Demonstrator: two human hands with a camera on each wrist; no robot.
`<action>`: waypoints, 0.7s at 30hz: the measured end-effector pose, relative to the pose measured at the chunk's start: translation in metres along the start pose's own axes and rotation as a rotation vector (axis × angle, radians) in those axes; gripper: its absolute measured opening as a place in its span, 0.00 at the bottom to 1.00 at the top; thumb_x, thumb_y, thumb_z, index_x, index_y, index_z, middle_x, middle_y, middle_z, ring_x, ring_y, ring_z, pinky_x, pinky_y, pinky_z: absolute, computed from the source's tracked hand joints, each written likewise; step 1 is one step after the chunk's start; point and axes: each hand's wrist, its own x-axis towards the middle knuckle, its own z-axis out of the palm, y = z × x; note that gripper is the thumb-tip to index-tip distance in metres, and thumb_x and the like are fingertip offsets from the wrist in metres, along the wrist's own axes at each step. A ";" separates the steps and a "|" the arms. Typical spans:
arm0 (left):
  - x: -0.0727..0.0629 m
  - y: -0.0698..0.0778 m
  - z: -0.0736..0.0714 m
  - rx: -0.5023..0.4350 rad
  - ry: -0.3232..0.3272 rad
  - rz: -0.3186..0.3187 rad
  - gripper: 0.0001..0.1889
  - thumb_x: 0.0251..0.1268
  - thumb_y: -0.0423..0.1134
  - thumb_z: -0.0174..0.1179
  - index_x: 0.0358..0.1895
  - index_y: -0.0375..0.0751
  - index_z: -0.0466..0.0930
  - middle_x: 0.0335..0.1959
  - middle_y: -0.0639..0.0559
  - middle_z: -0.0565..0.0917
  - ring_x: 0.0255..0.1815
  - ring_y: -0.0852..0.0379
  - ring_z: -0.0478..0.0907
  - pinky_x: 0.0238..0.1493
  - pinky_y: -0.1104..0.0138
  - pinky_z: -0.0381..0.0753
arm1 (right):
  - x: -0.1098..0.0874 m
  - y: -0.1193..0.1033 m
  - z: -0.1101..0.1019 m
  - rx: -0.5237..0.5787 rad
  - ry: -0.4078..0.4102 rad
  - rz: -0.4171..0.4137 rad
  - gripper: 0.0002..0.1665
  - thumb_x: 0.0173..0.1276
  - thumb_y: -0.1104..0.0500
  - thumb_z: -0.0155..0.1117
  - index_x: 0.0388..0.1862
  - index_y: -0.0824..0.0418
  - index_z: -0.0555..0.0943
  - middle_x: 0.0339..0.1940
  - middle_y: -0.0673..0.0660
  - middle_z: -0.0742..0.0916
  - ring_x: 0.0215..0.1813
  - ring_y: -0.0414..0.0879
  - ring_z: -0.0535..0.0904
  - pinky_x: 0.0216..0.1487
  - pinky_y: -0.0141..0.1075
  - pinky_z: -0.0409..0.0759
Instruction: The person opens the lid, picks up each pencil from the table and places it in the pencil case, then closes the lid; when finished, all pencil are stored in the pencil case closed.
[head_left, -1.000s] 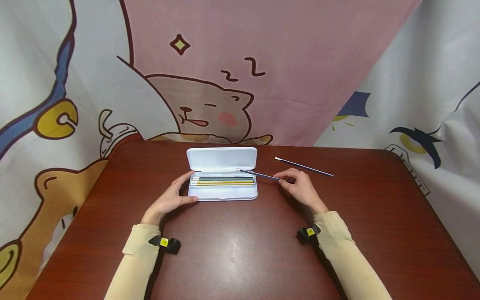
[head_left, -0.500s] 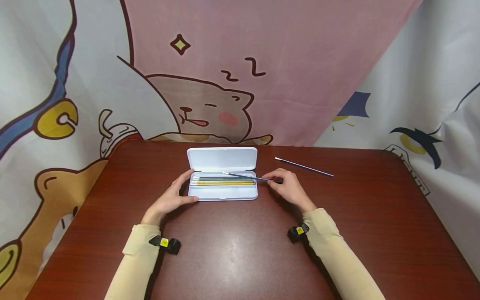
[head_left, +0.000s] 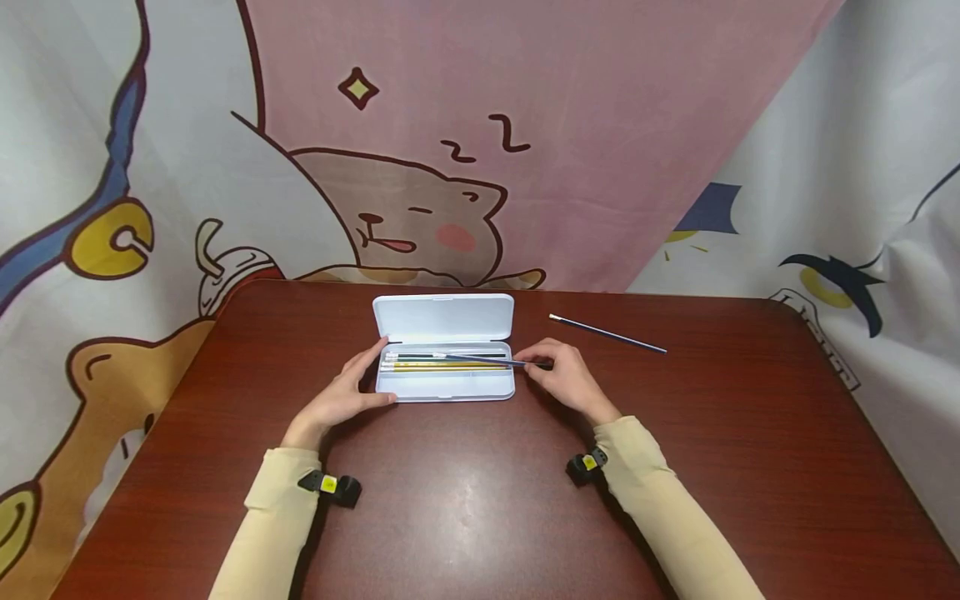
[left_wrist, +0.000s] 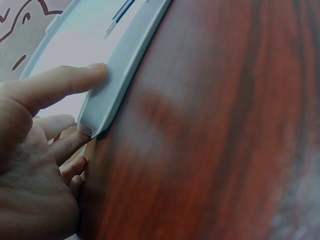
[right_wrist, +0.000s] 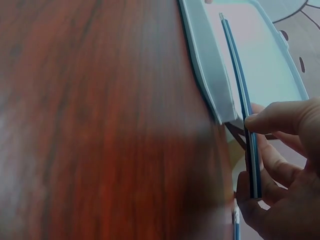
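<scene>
A white pencil case (head_left: 446,387) lies open on the table, its lid (head_left: 444,317) raised at the back. Several pencils, green and yellow (head_left: 408,367), lie lengthwise in it. My left hand (head_left: 337,404) holds the case's left end; in the left wrist view the thumb (left_wrist: 75,82) lies over the front rim, with other fingers at the end wall. At the right end, my right hand (head_left: 564,373) pinches a dark blue striped pencil (right_wrist: 240,75) between thumb and fingers. That pencil's eraser end reaches over the case, slightly tilted, above the other pencils.
A second blue pencil (head_left: 607,333) lies slantwise on the table to the right, behind my right hand. The brown table (head_left: 465,500) ends at the back against a printed cloth (head_left: 585,150) with cartoon animals.
My right hand has moved left with the blue pencil, carrying its eraser end farther over the case and lower, more in line with the other pencils. My left hand has stayed in place.
</scene>
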 end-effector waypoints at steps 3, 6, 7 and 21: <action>0.000 -0.001 0.000 0.005 0.003 -0.003 0.50 0.54 0.39 0.70 0.78 0.49 0.48 0.74 0.34 0.47 0.73 0.34 0.41 0.65 0.33 0.44 | 0.005 -0.002 0.005 -0.003 -0.010 -0.014 0.12 0.58 0.73 0.64 0.39 0.64 0.87 0.35 0.54 0.85 0.42 0.49 0.80 0.46 0.44 0.79; 0.000 -0.001 0.000 0.005 0.003 -0.003 0.50 0.53 0.39 0.70 0.78 0.49 0.48 0.74 0.34 0.47 0.73 0.34 0.42 0.65 0.33 0.44 | 0.010 -0.005 0.011 -0.018 -0.020 -0.030 0.11 0.58 0.72 0.64 0.39 0.65 0.87 0.35 0.55 0.85 0.42 0.49 0.80 0.47 0.44 0.79; 0.000 -0.001 0.000 0.005 0.003 -0.006 0.50 0.54 0.39 0.70 0.78 0.49 0.48 0.74 0.34 0.47 0.73 0.34 0.42 0.65 0.33 0.44 | 0.012 -0.006 0.013 -0.023 -0.024 -0.033 0.11 0.58 0.72 0.64 0.39 0.65 0.87 0.36 0.55 0.85 0.43 0.49 0.80 0.47 0.44 0.78; -0.001 0.001 0.001 0.006 0.004 0.003 0.50 0.53 0.39 0.70 0.78 0.49 0.48 0.74 0.34 0.48 0.73 0.34 0.42 0.65 0.33 0.44 | 0.034 -0.026 0.042 -0.129 -0.047 -0.085 0.10 0.58 0.70 0.67 0.37 0.61 0.88 0.37 0.55 0.86 0.46 0.53 0.79 0.50 0.48 0.74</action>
